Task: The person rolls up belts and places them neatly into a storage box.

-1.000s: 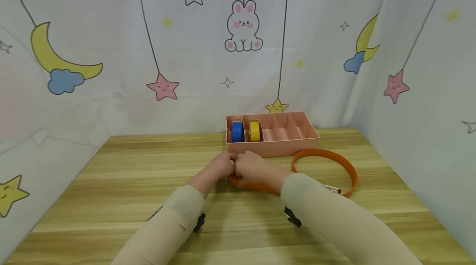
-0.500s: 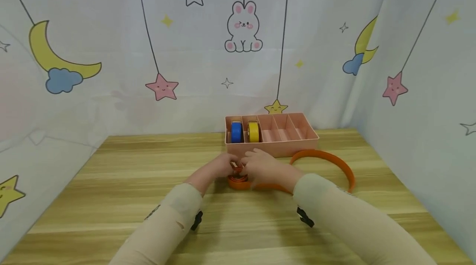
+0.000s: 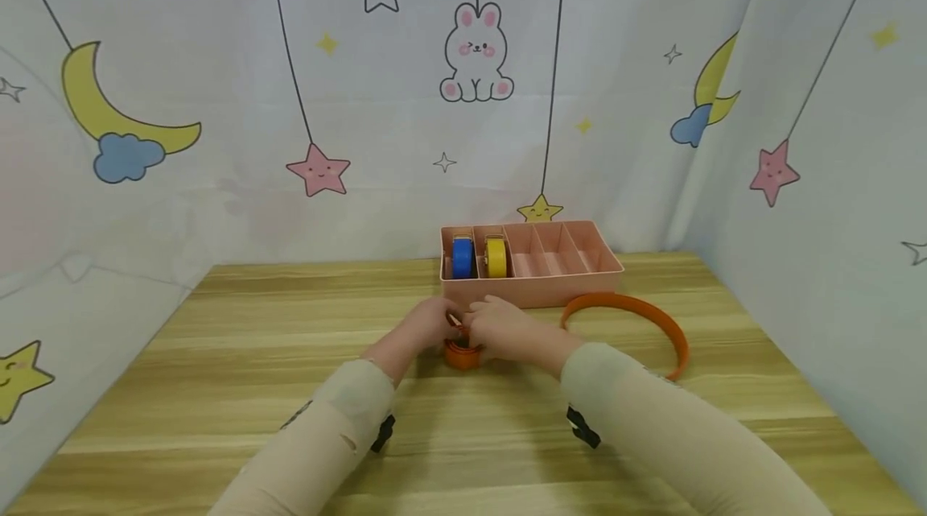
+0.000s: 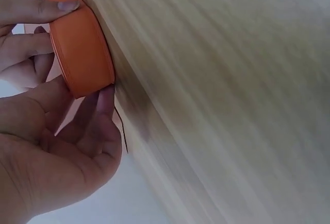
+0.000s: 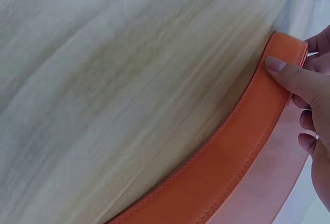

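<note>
An orange belt (image 3: pixel 463 355) with stitched edges stands on its edge on the table, its near end wound into a small coil. My left hand (image 3: pixel 429 323) grips the left side of that coil; in the left wrist view its thumb and fingers hold the coil's edge. From the other side my right hand (image 3: pixel 503 328) pinches it, and the right wrist view shows the thumb (image 5: pixel 289 72) pressed on the outer face of the strap (image 5: pixel 232 147). The belt's free length runs behind the right forearm into a wide curve at the right. Its buckle is hidden by the right sleeve.
Just behind the hands stands a pink divided box (image 3: pixel 532 291). A blue rolled belt (image 3: pixel 462 258) and a yellow rolled belt (image 3: pixel 496 258) sit in its two leftmost compartments. A patterned curtain (image 3: pixel 391 97) hangs behind the wooden table (image 3: pixel 290 315).
The right hand loosened and shifted right along the belt, then came back left onto the coil. The belt's loose curve has moved slightly left, and its buckle has gone behind the sleeve.
</note>
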Demonstrator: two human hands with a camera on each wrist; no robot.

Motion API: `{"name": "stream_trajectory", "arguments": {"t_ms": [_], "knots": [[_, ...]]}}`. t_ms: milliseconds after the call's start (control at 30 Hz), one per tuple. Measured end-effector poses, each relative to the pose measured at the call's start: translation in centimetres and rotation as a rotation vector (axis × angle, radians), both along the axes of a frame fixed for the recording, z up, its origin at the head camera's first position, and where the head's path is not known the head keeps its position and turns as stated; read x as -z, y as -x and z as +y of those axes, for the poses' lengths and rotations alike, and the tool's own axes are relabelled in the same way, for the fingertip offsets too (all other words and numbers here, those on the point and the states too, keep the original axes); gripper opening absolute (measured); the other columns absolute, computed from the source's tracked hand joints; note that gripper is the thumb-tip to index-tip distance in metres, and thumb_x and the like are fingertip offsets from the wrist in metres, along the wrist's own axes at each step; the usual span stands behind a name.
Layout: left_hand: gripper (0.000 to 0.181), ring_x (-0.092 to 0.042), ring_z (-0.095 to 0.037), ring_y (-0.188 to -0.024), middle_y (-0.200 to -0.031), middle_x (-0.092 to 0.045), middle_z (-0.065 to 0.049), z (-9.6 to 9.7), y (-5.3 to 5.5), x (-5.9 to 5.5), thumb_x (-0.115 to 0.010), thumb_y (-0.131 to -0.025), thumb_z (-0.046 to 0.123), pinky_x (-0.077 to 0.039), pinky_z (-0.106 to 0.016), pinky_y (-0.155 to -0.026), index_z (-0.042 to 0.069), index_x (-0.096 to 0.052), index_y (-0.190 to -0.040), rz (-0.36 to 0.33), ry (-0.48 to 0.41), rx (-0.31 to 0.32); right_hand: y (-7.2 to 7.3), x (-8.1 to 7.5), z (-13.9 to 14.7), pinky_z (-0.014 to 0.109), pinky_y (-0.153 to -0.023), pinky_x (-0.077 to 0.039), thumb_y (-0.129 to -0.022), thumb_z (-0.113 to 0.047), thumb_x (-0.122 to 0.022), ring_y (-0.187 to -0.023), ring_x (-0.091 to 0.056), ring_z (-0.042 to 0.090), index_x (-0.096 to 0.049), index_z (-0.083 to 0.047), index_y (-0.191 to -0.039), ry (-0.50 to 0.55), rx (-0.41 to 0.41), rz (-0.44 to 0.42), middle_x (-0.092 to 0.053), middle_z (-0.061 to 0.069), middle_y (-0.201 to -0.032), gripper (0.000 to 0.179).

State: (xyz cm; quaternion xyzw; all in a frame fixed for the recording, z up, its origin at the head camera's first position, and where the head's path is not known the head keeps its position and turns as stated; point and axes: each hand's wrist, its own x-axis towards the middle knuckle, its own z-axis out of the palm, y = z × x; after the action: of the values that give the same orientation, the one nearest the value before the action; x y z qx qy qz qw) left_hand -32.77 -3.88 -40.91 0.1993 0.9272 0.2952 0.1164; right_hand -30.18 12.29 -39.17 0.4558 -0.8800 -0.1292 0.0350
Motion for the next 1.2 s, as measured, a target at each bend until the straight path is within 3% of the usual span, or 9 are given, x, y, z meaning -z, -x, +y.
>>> {"name": "stream_trajectory", "arguments": {"t_ms": [200, 300, 400, 467, 600, 700, 900, 1200], "knots": [[0.013, -0.056, -0.020, -0.076, -0.087, -0.066, -0.004, 0.1, -0.8, -0.4, -0.078, -0.080, 0.012, -0.047, -0.030, -0.067, 0.004, -0.071, -0.088, -0.037, -0.024, -0.150, -0.2, -0.2, -0.5, 0.032, -0.071, -0.030, -0.073, -0.042, -0.084, -0.081, -0.048, 0.015, -0.072, -0.023, -0.068, 0.054, 0.085, -0.057, -0.061, -0.013, -0.070, 0.023], [0.011, -0.052, -0.019, -0.066, -0.075, -0.061, -0.002, 0.5, -1.4, -0.7, -0.077, -0.075, 0.010, -0.043, -0.028, -0.059, 0.005, -0.067, -0.078, -0.009, -0.012, -0.188, -0.5, -0.1, -0.7, 0.033, -0.071, -0.027, -0.080, -0.040, -0.080, -0.078, -0.048, 0.015, -0.067, -0.021, -0.064, 0.117, 0.125, -0.090, -0.054, -0.012, -0.060, 0.028], [0.003, -0.052, -0.018, -0.065, -0.073, -0.062, -0.002, 1.0, -1.7, -0.8, -0.071, -0.076, 0.005, -0.043, -0.029, -0.058, 0.006, -0.068, -0.076, 0.086, 0.020, -0.173, -0.8, 0.0, -0.9, 0.032, -0.068, -0.027, -0.085, -0.038, -0.074, -0.078, -0.051, 0.016, -0.065, -0.019, -0.063, 0.158, 0.090, -0.032, -0.053, -0.009, -0.058, 0.030], [0.006, -0.054, -0.018, -0.069, -0.080, -0.065, -0.003, 1.2, -1.8, -0.8, -0.068, -0.080, 0.004, -0.045, -0.030, -0.062, 0.007, -0.071, -0.083, 0.116, 0.043, -0.160, -1.0, 0.1, -1.0, 0.030, -0.066, -0.028, -0.085, -0.038, -0.073, -0.080, -0.053, 0.016, -0.067, -0.019, -0.065, 0.149, 0.046, 0.036, -0.056, -0.008, -0.061, 0.029], [0.016, -0.056, -0.019, -0.076, -0.090, -0.066, -0.003, 1.3, -1.7, -0.7, -0.062, -0.086, 0.003, -0.048, -0.033, -0.068, 0.008, -0.071, -0.099, 0.102, 0.076, -0.113, -1.3, 0.2, -0.8, 0.027, -0.064, -0.029, -0.079, -0.048, -0.076, -0.088, -0.053, 0.015, -0.073, -0.022, -0.075, 0.055, -0.013, 0.130, -0.064, -0.008, -0.078, 0.026], [0.016, -0.054, -0.019, -0.074, -0.086, -0.064, -0.003, 1.2, -1.4, -0.6, -0.060, -0.086, -0.001, -0.047, -0.032, -0.067, 0.007, -0.070, -0.096, 0.075, 0.070, -0.068, -1.3, 0.4, -0.5, 0.027, -0.067, -0.031, -0.076, -0.055, -0.076, -0.089, -0.050, 0.015, -0.075, -0.025, -0.079, -0.007, -0.035, 0.143, -0.065, -0.009, -0.089, 0.031], [0.026, -0.051, -0.019, -0.074, -0.084, -0.063, -0.002, 0.8, -0.7, -0.7, -0.059, -0.079, -0.011, -0.044, -0.029, -0.066, 0.007, -0.070, -0.093, 0.045, 0.026, 0.033, -1.0, 0.2, 0.7, 0.028, -0.069, -0.031, -0.072, -0.057, -0.078, -0.086, -0.045, 0.014, -0.078, -0.026, -0.089, -0.014, -0.087, 0.097, -0.061, -0.008, -0.093, 0.035], [0.019, -0.055, -0.020, -0.086, -0.095, -0.065, -0.003, 0.5, -0.4, -1.1, -0.067, -0.086, -0.005, -0.050, -0.034, -0.081, 0.005, -0.070, -0.102, -0.058, -0.001, 0.091, -0.3, -0.8, 2.0, 0.031, -0.076, -0.037, -0.075, -0.048, -0.081, -0.087, -0.044, 0.015, -0.074, -0.030, -0.114, -0.053, -0.040, -0.021, -0.063, -0.007, -0.110, 0.043]]}}
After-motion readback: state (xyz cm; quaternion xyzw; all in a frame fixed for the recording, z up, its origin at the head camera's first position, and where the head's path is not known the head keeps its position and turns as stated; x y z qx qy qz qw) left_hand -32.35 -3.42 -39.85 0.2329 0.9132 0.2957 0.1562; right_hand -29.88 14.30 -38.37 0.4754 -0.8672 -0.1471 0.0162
